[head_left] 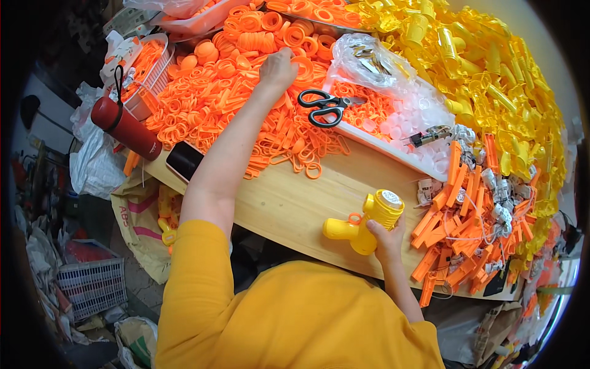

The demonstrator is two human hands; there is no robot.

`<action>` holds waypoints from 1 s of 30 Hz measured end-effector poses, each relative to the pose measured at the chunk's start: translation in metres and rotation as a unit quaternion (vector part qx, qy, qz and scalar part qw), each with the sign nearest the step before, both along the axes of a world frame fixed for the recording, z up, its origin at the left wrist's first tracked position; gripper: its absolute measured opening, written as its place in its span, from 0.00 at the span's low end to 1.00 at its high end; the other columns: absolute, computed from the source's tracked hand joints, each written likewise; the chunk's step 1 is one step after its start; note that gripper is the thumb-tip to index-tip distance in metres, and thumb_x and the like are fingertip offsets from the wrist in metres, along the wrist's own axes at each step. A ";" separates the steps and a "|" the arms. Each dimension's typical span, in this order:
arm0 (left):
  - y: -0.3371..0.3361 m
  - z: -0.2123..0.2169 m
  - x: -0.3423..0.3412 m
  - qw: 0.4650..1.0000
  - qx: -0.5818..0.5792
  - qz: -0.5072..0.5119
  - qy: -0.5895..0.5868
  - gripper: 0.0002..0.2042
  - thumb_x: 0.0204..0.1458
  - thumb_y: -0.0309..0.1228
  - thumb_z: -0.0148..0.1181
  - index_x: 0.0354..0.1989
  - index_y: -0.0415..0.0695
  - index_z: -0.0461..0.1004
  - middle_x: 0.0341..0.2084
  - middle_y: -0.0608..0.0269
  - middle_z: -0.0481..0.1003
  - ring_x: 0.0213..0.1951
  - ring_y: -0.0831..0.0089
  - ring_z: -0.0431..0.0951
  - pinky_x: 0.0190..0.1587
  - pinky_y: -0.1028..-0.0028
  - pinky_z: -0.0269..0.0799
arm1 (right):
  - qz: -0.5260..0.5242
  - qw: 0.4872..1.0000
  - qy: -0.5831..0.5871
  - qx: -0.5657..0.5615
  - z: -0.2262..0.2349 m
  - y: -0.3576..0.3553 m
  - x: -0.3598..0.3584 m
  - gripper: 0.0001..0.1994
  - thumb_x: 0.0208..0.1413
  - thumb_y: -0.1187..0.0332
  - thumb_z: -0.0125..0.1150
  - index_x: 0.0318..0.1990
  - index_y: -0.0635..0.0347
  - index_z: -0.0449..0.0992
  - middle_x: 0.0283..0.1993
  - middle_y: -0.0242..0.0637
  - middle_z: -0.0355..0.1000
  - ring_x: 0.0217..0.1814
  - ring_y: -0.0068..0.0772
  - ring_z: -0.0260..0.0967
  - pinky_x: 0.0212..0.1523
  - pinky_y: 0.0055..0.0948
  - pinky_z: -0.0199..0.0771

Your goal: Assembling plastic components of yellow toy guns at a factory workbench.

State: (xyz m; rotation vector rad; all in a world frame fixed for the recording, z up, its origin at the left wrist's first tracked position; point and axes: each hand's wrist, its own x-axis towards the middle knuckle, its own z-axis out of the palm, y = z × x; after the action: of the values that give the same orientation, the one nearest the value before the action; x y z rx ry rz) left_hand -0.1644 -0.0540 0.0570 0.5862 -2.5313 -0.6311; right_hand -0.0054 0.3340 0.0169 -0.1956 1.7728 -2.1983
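My right hand grips a yellow gun-shaped plastic housing above the near edge of the table. The housing has a ribbed round barrel with a pale disc at its upper end, a stubby handle pointing left, and a small orange part at the joint. My left arm stretches far forward over the heap of orange plastic parts. At the heap's back, my left hand is closed, its fingers curled down beside several thick orange rings. Whatever lies between those fingertips is hidden.
Black-handled scissors rest on the rim of a white tray. Yellow shells pile up at the far right, above orange strips with wires. A red flask and a dark phone lie left of my arm.
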 end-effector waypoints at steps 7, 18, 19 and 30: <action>-0.020 0.005 0.032 0.981 0.093 0.016 0.172 0.14 0.52 0.38 0.58 0.38 0.40 0.69 0.34 0.50 0.78 0.36 0.57 0.79 0.38 0.62 0.73 | -0.049 0.999 -0.002 0.011 -0.008 0.020 -0.010 0.29 0.43 0.73 0.64 0.56 0.64 0.63 0.46 0.43 0.72 0.44 0.35 0.73 0.46 0.35 0.76; 0.102 -0.019 0.187 0.871 0.466 -0.156 0.014 0.11 0.53 0.34 0.61 0.38 0.40 0.71 0.33 0.59 0.76 0.34 0.68 0.79 0.30 0.71 0.73 | -0.074 0.997 -0.007 -0.014 -0.005 0.058 -0.029 0.24 0.50 0.64 0.61 0.54 0.64 0.66 0.42 0.41 0.71 0.40 0.34 0.73 0.41 0.34 0.78; 0.114 -0.032 0.196 0.947 0.275 -0.162 0.029 0.12 0.52 0.33 0.62 0.39 0.39 0.71 0.34 0.58 0.75 0.36 0.64 0.79 0.32 0.69 0.73 | -0.064 0.998 -0.001 -0.005 -0.005 0.056 -0.030 0.24 0.50 0.64 0.61 0.54 0.64 0.66 0.42 0.41 0.71 0.41 0.33 0.73 0.41 0.34 0.78; 0.174 -0.066 0.232 0.958 -0.075 -0.271 0.053 0.27 0.43 0.45 0.67 0.48 0.43 0.68 0.54 0.49 0.63 0.58 0.52 0.60 0.58 0.55 0.54 | -0.069 0.997 -0.021 0.016 0.011 0.060 -0.021 0.25 0.50 0.65 0.62 0.56 0.61 0.65 0.48 0.39 0.71 0.45 0.30 0.71 0.45 0.31 0.75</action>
State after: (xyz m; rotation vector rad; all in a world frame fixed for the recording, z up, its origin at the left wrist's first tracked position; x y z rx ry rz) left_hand 0.0673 0.1200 -0.0095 -0.2064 -2.6081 -0.6209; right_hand -0.0260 0.3940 0.0282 -0.0194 1.8477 -2.2479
